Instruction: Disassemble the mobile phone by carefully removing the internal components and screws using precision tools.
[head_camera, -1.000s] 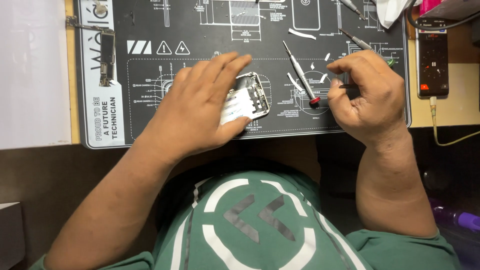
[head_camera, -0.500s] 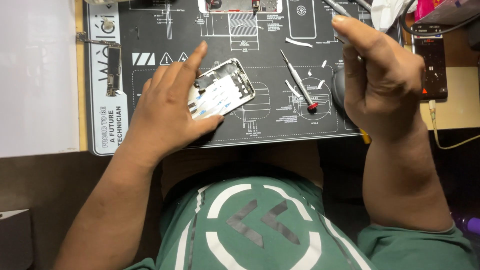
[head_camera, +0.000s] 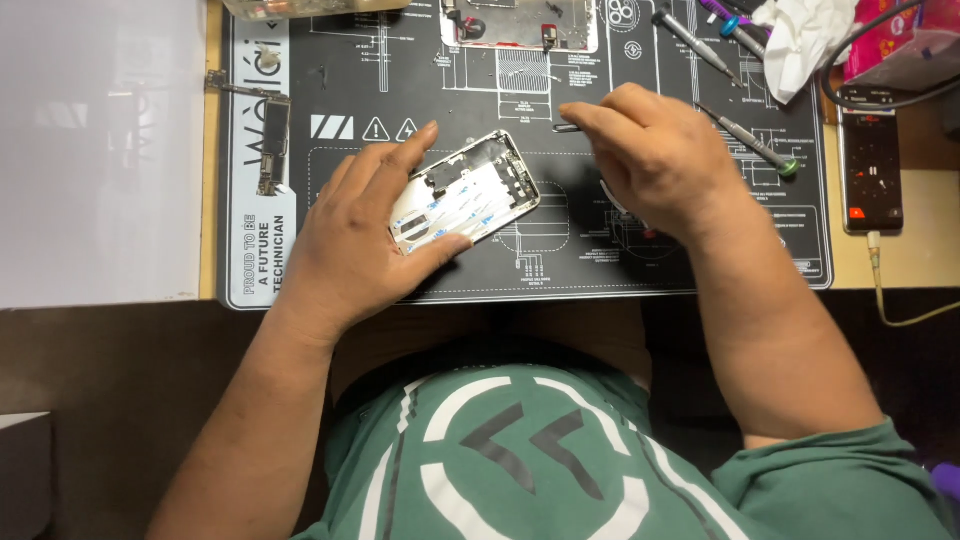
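White phone frame (head_camera: 465, 195) — left hand (head_camera: 365, 235)

the left hand (head_camera: 365, 235) covers the near end of the opened white phone housing (head_camera: 465, 192). the top edge cuts off a second opened metal phone frame (head_camera: 520, 25). the thin metal piece (head_camera: 566, 128) at the right hand (head_camera: 655, 160) is too small to identify.

The work mat (head_camera: 700, 270) is black with thin white line drawings and a pale strip along its left edge; the opened phone shell (head_camera: 465, 192) is silver-white with blue-striped white tabs; the screwdriver (head_camera: 750, 142) is grey with a green tip; the surface (head_camera: 930, 240) is tan; the shirt (head_camera: 520, 460) is green with white and dark curved bands.
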